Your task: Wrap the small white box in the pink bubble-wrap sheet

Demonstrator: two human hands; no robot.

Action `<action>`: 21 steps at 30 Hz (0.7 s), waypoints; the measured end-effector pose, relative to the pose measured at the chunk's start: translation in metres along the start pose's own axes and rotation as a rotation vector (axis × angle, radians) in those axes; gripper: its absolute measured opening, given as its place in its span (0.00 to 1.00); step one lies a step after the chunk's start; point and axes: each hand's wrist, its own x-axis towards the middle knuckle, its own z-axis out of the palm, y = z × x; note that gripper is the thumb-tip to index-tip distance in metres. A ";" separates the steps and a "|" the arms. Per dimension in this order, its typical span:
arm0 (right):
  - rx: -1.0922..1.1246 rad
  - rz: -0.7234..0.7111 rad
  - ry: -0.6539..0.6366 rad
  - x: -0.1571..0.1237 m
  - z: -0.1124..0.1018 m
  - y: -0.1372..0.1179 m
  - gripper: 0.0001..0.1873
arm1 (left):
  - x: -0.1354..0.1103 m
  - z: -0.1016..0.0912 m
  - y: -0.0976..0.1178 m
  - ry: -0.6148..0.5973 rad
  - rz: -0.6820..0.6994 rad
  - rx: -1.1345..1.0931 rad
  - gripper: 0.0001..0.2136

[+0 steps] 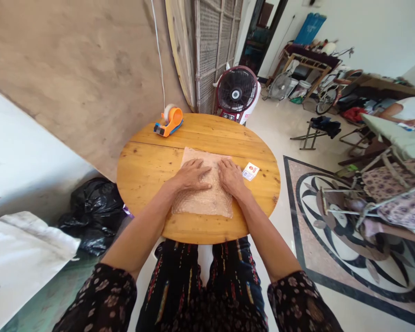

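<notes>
A sheet of bubble wrap (207, 200) lies flat on the round wooden table (145, 170). My left hand (192, 175) rests palm down on its middle, fingers stretched out toward the right. My right hand (231, 176) lies flat beside it on the sheet's right part, fingers pointing away from me. The two hands nearly touch. A small white card with red print (251, 171) lies on the table just right of my right hand. An orange tape dispenser (169, 121) sits at the table's far left edge.
A fan (235, 92) stands on the floor behind the table. Black rubbish bags (95, 212) and a white sack (17, 258) lie at the left by the wall. Another person (406, 110) sits at the far right among furniture and cloth.
</notes>
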 end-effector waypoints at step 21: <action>-0.106 -0.092 0.002 -0.033 -0.044 -0.036 0.18 | 0.002 0.005 -0.001 0.089 0.043 -0.027 0.32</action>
